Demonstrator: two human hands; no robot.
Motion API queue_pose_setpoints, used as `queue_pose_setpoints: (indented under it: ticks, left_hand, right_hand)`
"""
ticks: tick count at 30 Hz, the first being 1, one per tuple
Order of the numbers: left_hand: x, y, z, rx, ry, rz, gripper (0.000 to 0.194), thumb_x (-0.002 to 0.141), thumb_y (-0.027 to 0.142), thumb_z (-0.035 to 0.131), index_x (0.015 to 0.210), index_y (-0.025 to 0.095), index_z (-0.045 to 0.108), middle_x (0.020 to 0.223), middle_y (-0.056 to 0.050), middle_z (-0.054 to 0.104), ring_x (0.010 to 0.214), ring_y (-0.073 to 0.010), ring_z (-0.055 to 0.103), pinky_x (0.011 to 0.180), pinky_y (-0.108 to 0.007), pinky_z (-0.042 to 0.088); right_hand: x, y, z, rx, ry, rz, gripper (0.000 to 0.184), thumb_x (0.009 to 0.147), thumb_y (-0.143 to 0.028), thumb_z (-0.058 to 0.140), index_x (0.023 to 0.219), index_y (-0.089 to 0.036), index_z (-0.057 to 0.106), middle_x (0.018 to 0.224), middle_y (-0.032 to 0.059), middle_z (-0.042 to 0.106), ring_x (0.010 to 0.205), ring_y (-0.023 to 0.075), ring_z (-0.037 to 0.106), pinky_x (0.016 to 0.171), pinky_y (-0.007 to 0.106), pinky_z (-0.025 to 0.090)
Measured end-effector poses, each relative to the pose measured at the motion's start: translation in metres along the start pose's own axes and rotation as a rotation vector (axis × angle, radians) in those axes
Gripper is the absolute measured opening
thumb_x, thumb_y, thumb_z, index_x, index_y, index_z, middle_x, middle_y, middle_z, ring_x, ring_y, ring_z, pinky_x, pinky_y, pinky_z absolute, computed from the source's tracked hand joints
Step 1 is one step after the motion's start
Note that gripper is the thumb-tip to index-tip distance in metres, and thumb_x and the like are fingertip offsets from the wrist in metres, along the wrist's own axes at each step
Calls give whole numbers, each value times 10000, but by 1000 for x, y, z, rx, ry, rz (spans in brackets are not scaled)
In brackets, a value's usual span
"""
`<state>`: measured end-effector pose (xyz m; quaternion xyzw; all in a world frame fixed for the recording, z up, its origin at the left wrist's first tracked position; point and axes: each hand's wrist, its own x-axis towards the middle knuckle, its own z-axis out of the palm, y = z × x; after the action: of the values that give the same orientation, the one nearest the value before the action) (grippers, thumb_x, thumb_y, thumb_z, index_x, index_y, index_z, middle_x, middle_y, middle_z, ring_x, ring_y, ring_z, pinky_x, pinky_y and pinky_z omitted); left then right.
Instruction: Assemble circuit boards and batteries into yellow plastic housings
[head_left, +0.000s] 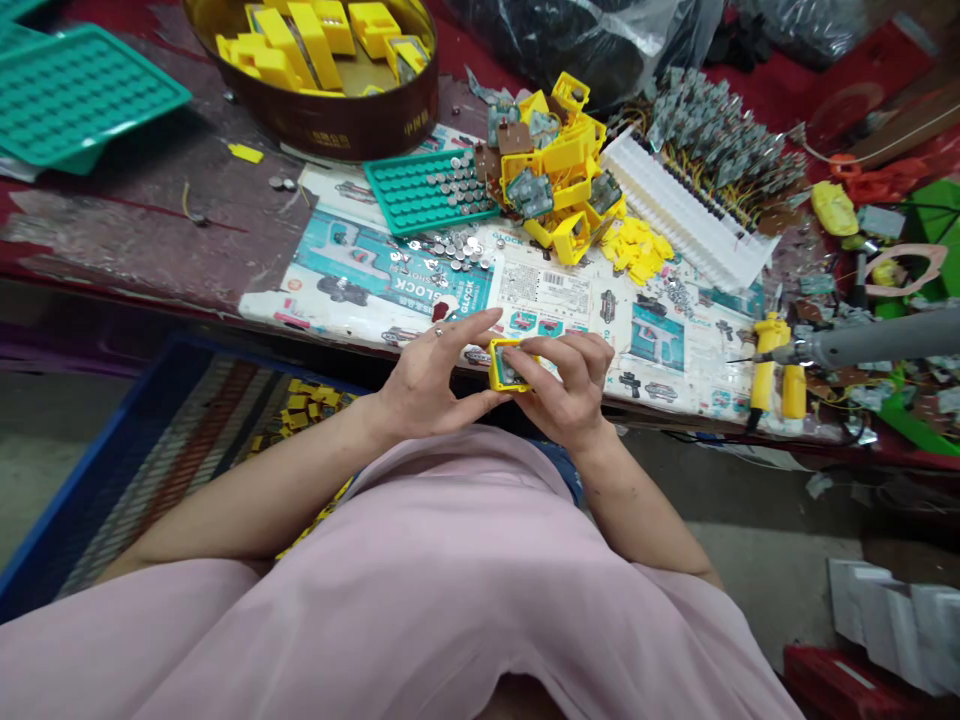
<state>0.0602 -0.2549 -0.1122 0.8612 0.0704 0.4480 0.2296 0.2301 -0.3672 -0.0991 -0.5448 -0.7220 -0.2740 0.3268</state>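
A small yellow plastic case [496, 372] with a grey-green circuit part inside is held up at the table's front edge. My right hand [568, 390] grips it from the right, with a fingertip pressing on the part inside. From the left, my left hand [424, 385] holds the case's lower edge with the thumb, while its index finger stretches out above. Just beyond lie loose silver button cells [459, 248] and a green tray [401, 195] partly filled with more of them. A heap of yellow cases [574, 155] with circuit parts stands behind, beside small yellow pieces [637, 250].
At the back left stands a brown oval tin [322, 125] of yellow cases, near stacked green trays [90, 95]. A white foam strip [686, 205] borders wired parts [720, 130]. To the right, a soldering iron [847, 343] points inward. A blue crate [97, 465] sits below left.
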Motion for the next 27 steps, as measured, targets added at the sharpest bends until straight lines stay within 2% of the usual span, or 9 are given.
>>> queue_pose_setpoints:
  ticks: [6,10,16,27]
  left_hand:
    - [-2,-2,2,-75,12,10,949,783,341,800,1551,227,255,1212,-111,695,1104,-224,697,989,-343,561]
    - [-2,-3,3,-66,20,14,955,767,349,815,1546,215,279,1165,-105,706,1067,-221,704,961,-337,573]
    - [2,-2,2,-62,-8,5,969,773,354,812,1550,222,250,1102,-82,723,1074,-217,703,980,-353,561]
    - [-5,-3,9,-92,3,-39,939,777,355,797,1546,223,276,1216,-124,703,1078,-218,706,955,-332,568]
  right_hand:
    - [-1,1,-1,1,-2,-4,227,923,-295,621,1137,-231,657,991,34,698,982,180,518,945,367,414]
    - [-2,1,0,6,-4,0,242,907,-287,639,1147,-267,668,998,27,683,1001,177,512,962,360,401]
    - [-5,1,1,-23,-23,43,261,934,-299,579,1184,-255,639,1062,46,691,1058,188,508,984,361,396]
    - [-5,4,1,22,-28,7,295,905,-278,630,1200,-283,636,1083,38,700,1064,188,522,981,363,392]
